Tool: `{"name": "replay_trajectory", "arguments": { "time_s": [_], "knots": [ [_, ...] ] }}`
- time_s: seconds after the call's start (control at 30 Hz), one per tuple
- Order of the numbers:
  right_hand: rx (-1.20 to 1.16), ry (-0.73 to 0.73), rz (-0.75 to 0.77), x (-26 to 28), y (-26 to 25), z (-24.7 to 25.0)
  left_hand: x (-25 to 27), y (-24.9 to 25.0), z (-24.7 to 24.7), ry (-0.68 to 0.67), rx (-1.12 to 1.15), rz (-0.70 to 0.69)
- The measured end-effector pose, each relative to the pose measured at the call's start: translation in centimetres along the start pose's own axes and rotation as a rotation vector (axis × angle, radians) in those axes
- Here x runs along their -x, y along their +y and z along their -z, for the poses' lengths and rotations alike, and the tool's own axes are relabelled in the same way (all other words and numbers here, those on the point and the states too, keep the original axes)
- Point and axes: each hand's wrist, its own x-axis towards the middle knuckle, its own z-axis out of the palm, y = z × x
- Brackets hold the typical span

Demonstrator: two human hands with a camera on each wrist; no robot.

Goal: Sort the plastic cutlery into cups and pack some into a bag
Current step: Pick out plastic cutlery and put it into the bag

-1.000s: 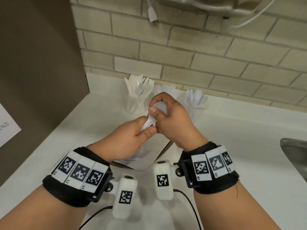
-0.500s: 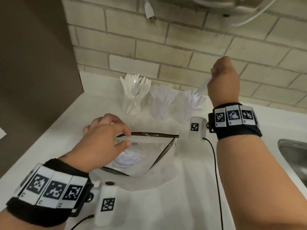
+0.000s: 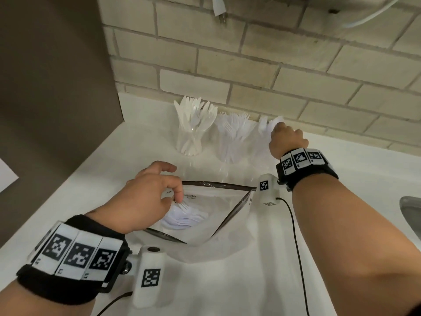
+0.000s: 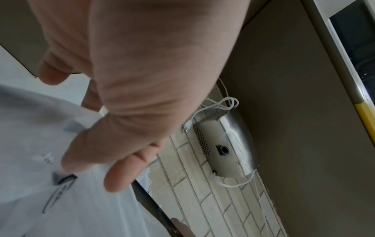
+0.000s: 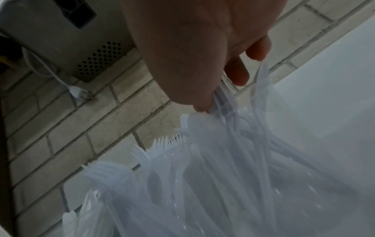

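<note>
Three clear cups stand at the back of the white counter: knives (image 3: 194, 131), forks (image 3: 234, 137), spoons (image 3: 264, 135). My right hand (image 3: 279, 133) is at the spoon cup, and its thumb and fingers pinch a white spoon (image 5: 220, 102) among the others; the forks (image 5: 162, 144) stand beside it. A clear zip bag (image 3: 218, 208) lies in front with its mouth wide. White cutlery (image 3: 184, 218) lies inside. My left hand (image 3: 168, 192) pinches the bag's near-left rim (image 4: 67, 179) between thumb and index finger.
A brown panel (image 3: 57, 87) walls off the left side. The brick wall runs close behind the cups, with a metal appliance (image 4: 223, 144) and its white cord above. A steel sink edge (image 3: 410, 213) shows at the right. Bare counter lies between the bag and the sink.
One second ago both hands held a spoon over the bag. The right hand then lifted away with a white piece and has now come down onto the spoon cup; the left took the bag's rim.
</note>
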Motion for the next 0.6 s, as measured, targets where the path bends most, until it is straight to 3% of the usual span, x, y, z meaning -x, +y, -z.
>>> {"name": "replay_trajectory", "arguments": {
  "time_s": [0.13, 0.2, 0.3, 0.37, 0.47, 0.53, 0.6],
  "knots": [
    [0.025, 0.070, -0.021, 0.6, -0.4, 1.9, -0.1, -0.1, -0.2, -0.045, -0.020, -0.002],
    [-0.013, 0.159, 0.038, 1.4, -1.1, 3.7, -0.1, -0.3, -0.3, -0.067, -0.039, 0.014],
    [-0.189, 0.266, 0.294, 4.5, -3.2, 7.4, -0.2, -0.5, -0.3, -0.076, -0.058, 0.023],
    [-0.395, 0.253, 0.492, 7.9, -5.2, 9.1, -0.2, -0.5, -0.3, -0.082, -0.076, 0.030],
    [-0.515, -0.013, 0.752, 13.8, -7.9, 8.6, -0.1, -0.4, -0.6, -0.087, -0.134, 0.059],
    [-0.391, -0.275, 0.888, 16.3, -9.3, 6.0, 0.1, -0.4, -1.1, -0.108, -0.185, 0.092],
    [-0.168, -0.452, 0.921, 17.7, -9.9, 3.0, 0.5, -0.6, -1.8, -0.170, -0.258, 0.136]
  ]
}}
